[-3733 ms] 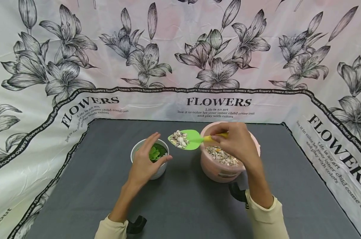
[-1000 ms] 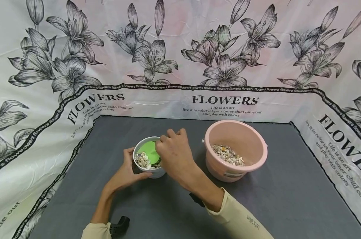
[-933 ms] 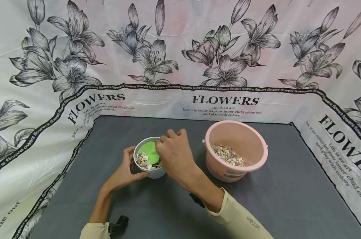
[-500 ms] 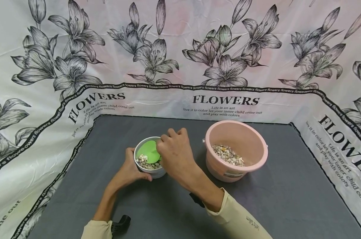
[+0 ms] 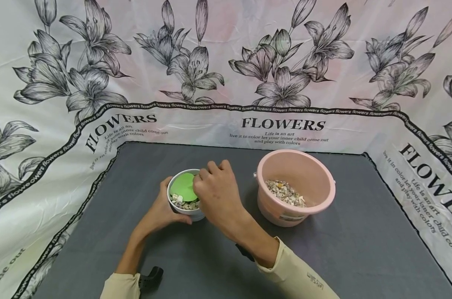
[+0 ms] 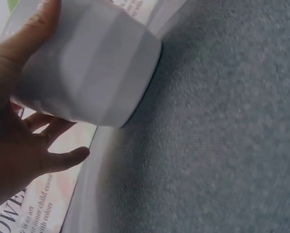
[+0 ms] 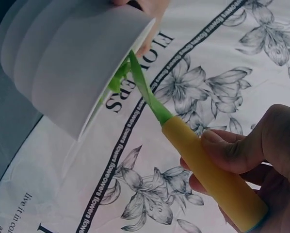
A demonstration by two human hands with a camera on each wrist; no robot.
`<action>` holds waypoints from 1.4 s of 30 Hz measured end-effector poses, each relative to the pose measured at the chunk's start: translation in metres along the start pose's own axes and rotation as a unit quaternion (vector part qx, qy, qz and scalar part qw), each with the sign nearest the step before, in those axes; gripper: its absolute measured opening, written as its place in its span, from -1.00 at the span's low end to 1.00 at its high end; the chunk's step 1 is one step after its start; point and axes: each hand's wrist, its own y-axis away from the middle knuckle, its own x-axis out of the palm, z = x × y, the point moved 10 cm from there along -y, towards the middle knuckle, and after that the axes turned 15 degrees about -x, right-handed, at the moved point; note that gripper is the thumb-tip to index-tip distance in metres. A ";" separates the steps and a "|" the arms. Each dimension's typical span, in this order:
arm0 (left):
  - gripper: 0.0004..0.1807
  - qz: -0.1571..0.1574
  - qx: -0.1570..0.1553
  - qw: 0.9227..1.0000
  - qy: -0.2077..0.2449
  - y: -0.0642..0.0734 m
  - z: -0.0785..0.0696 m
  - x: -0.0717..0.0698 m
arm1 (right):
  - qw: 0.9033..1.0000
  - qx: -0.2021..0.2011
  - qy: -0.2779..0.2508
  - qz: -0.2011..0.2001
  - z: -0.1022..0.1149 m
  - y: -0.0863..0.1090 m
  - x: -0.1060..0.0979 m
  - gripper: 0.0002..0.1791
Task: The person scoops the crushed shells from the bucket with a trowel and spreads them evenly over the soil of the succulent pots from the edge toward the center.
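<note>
My left hand (image 5: 161, 212) holds a white plant pot (image 6: 101, 63) from its left side, with the thumb along the near wall. My right hand (image 5: 219, 197) grips the yellow handle (image 7: 208, 170) of a small trowel. Its green blade (image 5: 183, 187) reaches in at the pot's mouth, over a layer of small pale stones (image 5: 188, 204). Green leaves (image 7: 117, 80) of a plant show at the rim in the right wrist view. From the head, my right hand hides the handle and the pot's right rim.
To the right of the pot stands a pink bucket (image 5: 315, 187) with pale stones (image 5: 283, 193) in its bottom. Grey cloth (image 5: 226, 257) covers the table. A flower-printed sheet (image 5: 211, 124) rises at the back and sides.
Earlier the trowel carried stones beside the bucket; it has moved left into the pot, where stones now lie. My left hand has taken hold of the pot. Lately the blade has shifted slightly.
</note>
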 end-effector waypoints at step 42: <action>-0.09 0.029 0.183 0.971 -0.153 -0.014 -0.144 0.064 | 0.893 0.341 -0.271 -0.118 -0.183 0.184 -0.042 -0.91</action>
